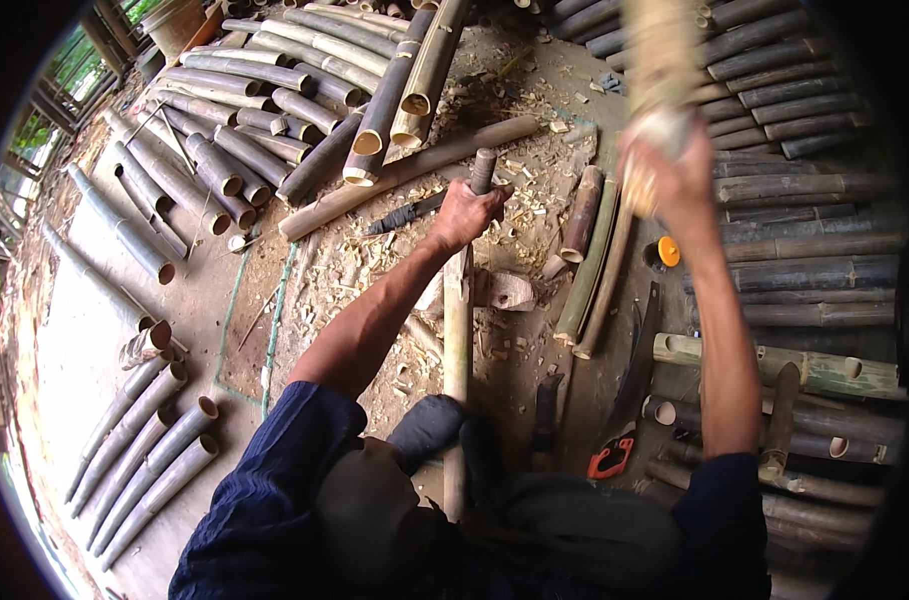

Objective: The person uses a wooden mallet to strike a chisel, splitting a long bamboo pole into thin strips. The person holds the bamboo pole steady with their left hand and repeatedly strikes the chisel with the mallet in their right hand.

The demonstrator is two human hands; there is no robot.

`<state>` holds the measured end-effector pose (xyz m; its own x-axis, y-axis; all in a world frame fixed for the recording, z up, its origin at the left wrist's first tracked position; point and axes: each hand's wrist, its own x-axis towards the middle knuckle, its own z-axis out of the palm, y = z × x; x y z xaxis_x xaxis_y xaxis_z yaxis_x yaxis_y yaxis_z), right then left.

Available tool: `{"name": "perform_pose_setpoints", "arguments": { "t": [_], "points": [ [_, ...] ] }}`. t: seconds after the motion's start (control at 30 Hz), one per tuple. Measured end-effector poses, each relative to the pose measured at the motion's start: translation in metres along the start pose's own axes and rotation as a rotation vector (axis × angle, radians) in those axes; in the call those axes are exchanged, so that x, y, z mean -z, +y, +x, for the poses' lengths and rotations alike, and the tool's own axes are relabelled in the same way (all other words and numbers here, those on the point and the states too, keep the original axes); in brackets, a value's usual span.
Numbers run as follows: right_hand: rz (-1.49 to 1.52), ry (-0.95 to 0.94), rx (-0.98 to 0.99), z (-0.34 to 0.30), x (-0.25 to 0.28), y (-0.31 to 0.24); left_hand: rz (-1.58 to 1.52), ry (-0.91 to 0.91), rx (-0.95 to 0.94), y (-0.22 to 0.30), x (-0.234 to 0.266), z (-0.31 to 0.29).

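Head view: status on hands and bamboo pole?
Left hand on ridged handle. Right hand gripping pale club-like piece, blurred. Bamboo pole just below left hand in view. Wood chips scattered around.

One left hand [469, 213] and one right hand [674, 165] show, with one ridged tool handle [484, 172], one blurred pale cylinder [664, 60], one orange-handled saw [629, 393], one round yellow-orange cap [668, 251], one wooden block [509, 292] and one bucket [173, 26]. Bamboo comes as one pole [457, 365] between the feet, three lengths side by side [589, 262] at centre right and five lengths in the lower-left row [156, 468]. The upper-left pile [306, 107] and the right-hand stack [809, 246] each exceed a dozen lengths, too overlapped for an exact count.
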<state>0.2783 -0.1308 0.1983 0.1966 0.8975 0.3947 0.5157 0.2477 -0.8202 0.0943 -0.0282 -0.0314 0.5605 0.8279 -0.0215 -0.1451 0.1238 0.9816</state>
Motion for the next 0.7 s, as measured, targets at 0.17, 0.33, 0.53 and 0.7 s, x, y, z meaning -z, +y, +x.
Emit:
{"name": "perform_pose_setpoints", "arguments": {
  "t": [0.17, 0.33, 0.53, 0.7],
  "points": [
    [-0.566, -0.484, -0.512, 0.004, -0.002, -0.024, 0.093, 0.05, -0.023, 0.005, 0.004, -0.008],
    [-0.267, -0.152, -0.03, 0.04, 0.046, -0.078, 0.122, 0.057, -0.023, 0.01, 0.01, -0.011],
    [-0.257, -0.152, 0.025, -0.019, 0.008, 0.022, 0.071, 0.018, -0.026, 0.008, -0.001, -0.003],
    [-0.497, -0.412, -0.397, -0.004, 0.002, -0.024, 0.177, 0.017, 0.01, 0.005, 0.006, -0.006]
  ]
}}
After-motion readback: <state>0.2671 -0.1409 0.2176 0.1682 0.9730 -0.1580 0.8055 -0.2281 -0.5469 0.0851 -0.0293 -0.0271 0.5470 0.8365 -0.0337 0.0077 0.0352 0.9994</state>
